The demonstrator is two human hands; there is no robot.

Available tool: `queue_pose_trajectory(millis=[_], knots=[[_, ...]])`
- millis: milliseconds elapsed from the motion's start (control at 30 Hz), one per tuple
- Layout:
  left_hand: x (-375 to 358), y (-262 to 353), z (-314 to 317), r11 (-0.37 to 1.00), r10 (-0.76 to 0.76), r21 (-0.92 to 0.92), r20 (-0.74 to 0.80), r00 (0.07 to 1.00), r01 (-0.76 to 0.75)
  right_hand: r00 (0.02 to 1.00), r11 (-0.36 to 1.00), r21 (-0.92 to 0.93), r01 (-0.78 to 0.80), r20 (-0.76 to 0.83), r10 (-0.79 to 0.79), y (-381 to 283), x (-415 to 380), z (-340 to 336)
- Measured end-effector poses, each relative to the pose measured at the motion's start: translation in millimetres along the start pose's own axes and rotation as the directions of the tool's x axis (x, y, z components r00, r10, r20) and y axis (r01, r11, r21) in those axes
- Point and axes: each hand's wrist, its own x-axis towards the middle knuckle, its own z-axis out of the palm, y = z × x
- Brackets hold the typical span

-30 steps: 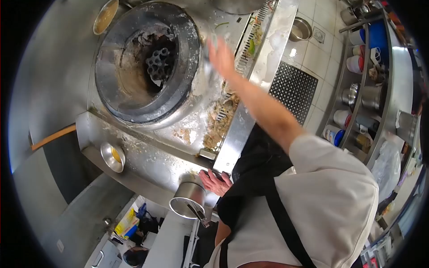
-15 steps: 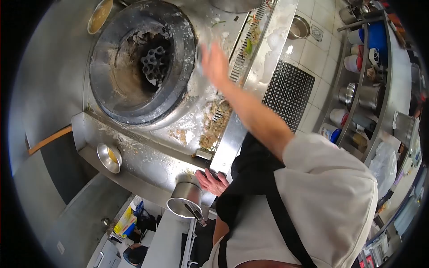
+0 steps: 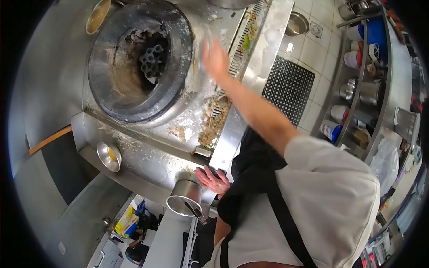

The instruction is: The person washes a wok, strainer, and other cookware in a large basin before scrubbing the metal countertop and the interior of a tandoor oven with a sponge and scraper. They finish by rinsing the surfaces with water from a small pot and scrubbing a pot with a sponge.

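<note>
Big steel bench [image 3: 147,156], wet and messy, with food scraps all over. Round wok burner hole [image 3: 138,62] sunk in the middle of it, black ring around, dark pipes at the bottom. Long drain grate [image 3: 237,58] along the near side of the burner, bits of food stuck in it, more scraps heaped at its lower end [image 3: 213,123]. Black rubber mat [image 3: 288,87] on the tiled floor past the bench edge. Shelf rack [image 3: 357,80] on the far right, full of tubs and steel pots. Steel pot [image 3: 185,198] by the bench corner, tool handle sticking out. Small steel bowl [image 3: 109,156] on the lower step of the bench, something yellow in it. Right hand [image 3: 214,58] stretched out flat and open, fingers spread a little, over the wet bench between the burner and the grate, holding nothing; blurry, so cannot tell if touching. Left hand [image 3: 212,178] resting flat and open on the bench edge, just beside the steel pot, holding nothing.
</note>
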Motion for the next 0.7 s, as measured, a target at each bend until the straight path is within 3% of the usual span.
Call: queue_pose_trajectory(millis=[33, 67, 133, 233, 333, 433, 500, 600, 700], knots=[[-5.8, 2.4, -0.2, 1.000, -0.022, -0.014, -0.009, 1.000, 0.022, 0.994, 0.987, -0.145, -0.073, 0.073, 0.084, -2.4, 21.9, -6.1], [-10.2, 5.4, -0.9, 1.000, -0.021, -0.021, -0.003, 1.000, 0.021, 0.994, 0.985, -0.154, -0.074, 0.070, 0.086, 2.2, 13.0, -5.5], [-11.2, -2.5, 1.0, 1.000, 0.007, 0.002, -0.010, 1.000, -0.007, 0.998, 1.000, 0.021, 0.000, -0.060, 0.002, 3.3, -14.6, 3.3], [-8.4, -3.7, -1.6, 0.999, 0.011, 0.042, 0.031, 0.999, -0.012, 0.998, 0.989, 0.138, 0.056, -0.044, -0.051, 5.2, -86.5, 1.1], [-10.6, 4.8, -3.5, 0.999, -0.037, 0.026, 0.058, 0.998, 0.036, 0.990, 0.993, -0.012, -0.115, 0.077, 0.116, -21.1, -29.6, -15.9], [-5.9, -2.2, 0.0, 1.000, 0.007, 0.021, 0.029, 1.000, -0.008, 0.962, 0.973, 0.074, -0.219, 0.181, 0.203, -29.2, -72.7, -16.8], [-3.0, 2.0, 1.9, 1.000, 0.019, 0.010, 0.016, 1.000, -0.019, 0.996, 0.981, 0.192, 0.022, 0.084, -0.039, -22.8, -88.7, -14.4], [-5.2, 0.8, -4.8, 0.999, -0.013, 0.032, 0.066, 0.998, 0.011, 0.996, 0.995, 0.050, -0.089, 0.033, 0.087, -2.1, -7.9, -1.4], [-8.4, 1.0, -3.9, 1.000, -0.025, 0.013, 0.049, 0.998, 0.025, 0.997, 0.997, 0.054, -0.052, 0.054, 0.049, 19.0, 64.0, 16.9]])
